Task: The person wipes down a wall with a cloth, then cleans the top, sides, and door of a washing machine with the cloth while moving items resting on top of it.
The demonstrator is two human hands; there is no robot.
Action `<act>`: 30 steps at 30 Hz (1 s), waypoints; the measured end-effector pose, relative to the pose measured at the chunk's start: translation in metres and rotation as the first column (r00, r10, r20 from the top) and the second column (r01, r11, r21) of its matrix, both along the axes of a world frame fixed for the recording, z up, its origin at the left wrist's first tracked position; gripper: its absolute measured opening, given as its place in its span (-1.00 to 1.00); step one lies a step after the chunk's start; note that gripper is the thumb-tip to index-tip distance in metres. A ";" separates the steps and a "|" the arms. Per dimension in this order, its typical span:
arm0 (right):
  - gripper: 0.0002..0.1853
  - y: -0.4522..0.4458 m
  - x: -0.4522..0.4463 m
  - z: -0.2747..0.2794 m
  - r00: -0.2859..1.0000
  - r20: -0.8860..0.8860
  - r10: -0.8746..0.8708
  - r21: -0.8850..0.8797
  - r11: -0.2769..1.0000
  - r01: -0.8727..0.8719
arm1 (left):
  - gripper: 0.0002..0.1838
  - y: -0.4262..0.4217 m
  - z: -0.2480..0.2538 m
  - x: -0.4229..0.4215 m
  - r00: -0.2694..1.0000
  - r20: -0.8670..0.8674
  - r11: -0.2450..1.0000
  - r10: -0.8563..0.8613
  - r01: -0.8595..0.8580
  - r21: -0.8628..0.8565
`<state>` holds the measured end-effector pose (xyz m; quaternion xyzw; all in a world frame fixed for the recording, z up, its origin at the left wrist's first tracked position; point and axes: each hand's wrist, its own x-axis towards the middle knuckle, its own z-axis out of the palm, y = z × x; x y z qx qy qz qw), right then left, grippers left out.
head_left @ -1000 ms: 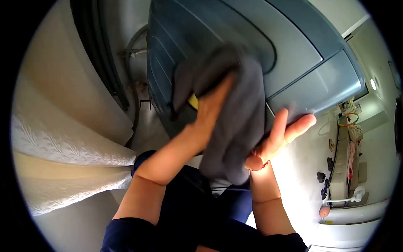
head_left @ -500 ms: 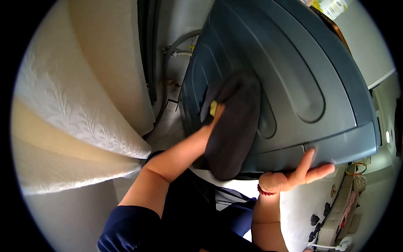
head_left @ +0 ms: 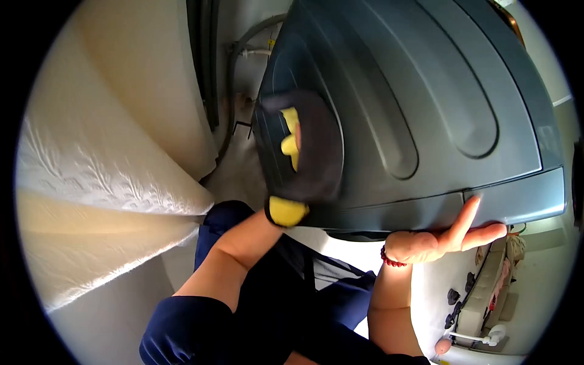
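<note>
Covering most of L hand (head_left: pixel 298 136), dark cloth w/ yellow patches (head_left: pixel 320 152) sits at ribbed appliance panel's (head_left: pixel 377 85) lower L; finger grip hidden, can't tell. R hand (head_left: pixel 429 244): fingers spread at panel edge. Cloth prob. light, floppy; best bunched mid-fabric.

- The left arm (head_left: pixel 210 280) enters from 7 o'clock, bends at the elbow, and sends its forearm (head_left: pixel 246 240) toward 1 o'clock.
- The left hand (head_left: pixel 298 137), near the view's centre, is mostly covered; a sliver of skin shows, and its grip cannot be made out.
- The right arm (head_left: pixel 390 295) rises from 5 o'clock, its forearm aimed at 12.
- The right hand (head_left: pixel 429 244) lies toward 4 o'clock, one finger extended toward 1, another toward 2, spread apart.
</note>
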<state>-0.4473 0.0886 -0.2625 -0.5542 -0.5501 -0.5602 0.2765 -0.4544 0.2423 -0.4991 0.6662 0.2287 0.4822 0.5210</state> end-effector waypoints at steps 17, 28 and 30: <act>-0.27 0.007 0.003 -0.008 0.999 -0.040 -0.037 0.133 0.990 0.042 | -0.46 0.000 -0.027 -0.004 0.998 -0.023 0.998 -0.059 0.060 0.026; -0.35 0.010 0.009 -0.009 0.999 0.025 -0.042 0.123 0.992 0.038 | -0.47 -0.064 -0.133 -0.046 0.951 -0.232 0.888 -0.205 0.081 -0.453; -0.35 0.004 0.016 -0.011 0.999 0.047 -0.022 0.086 0.996 0.018 | -0.47 -0.105 -0.136 -0.060 0.933 -0.191 0.811 -0.306 0.151 -0.565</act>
